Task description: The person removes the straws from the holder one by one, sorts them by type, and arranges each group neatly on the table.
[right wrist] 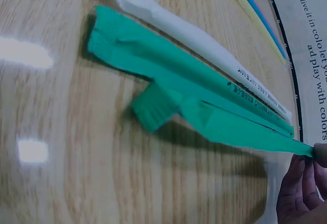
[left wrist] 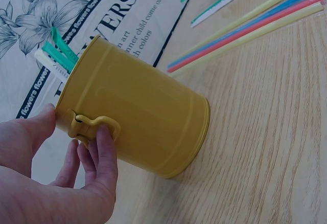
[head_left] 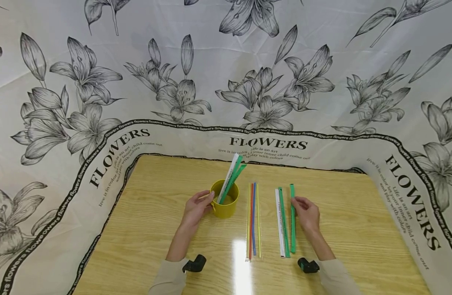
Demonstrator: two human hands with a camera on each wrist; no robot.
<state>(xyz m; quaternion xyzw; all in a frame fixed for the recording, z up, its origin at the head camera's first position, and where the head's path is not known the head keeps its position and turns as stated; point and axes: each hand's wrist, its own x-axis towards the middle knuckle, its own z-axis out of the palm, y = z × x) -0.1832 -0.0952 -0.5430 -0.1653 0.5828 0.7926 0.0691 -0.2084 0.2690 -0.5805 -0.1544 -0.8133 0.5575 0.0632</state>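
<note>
— Two hands are at work on the pale wooden tabletop [head_left: 156, 229]. What does the left hand [head_left: 197, 207] have?

— Its fingers [left wrist: 104, 152] curl around the small handle of the yellow metal cup [head_left: 224, 203], thumb against the rim. Wrapped green and white straws [head_left: 231, 177] stand in that cup, leaning toward 1 o'clock.

— And the right hand [head_left: 306, 213]?

— It pinches the far end of a green paper-wrapped straw [head_left: 292, 219] between narrow fingertips [right wrist: 301, 180]; the rest of that straw lies flat on the tabletop. Just beside it, at 9 o'clock, lie another green wrapped straw [head_left: 283, 221] and a white wrapped one [head_left: 279, 223].

— Anything between the hands?

— Four thin plastic straws [head_left: 253, 221], yellow, red, blue and yellow, lying side by side at 3 o'clock from the cup.
</note>
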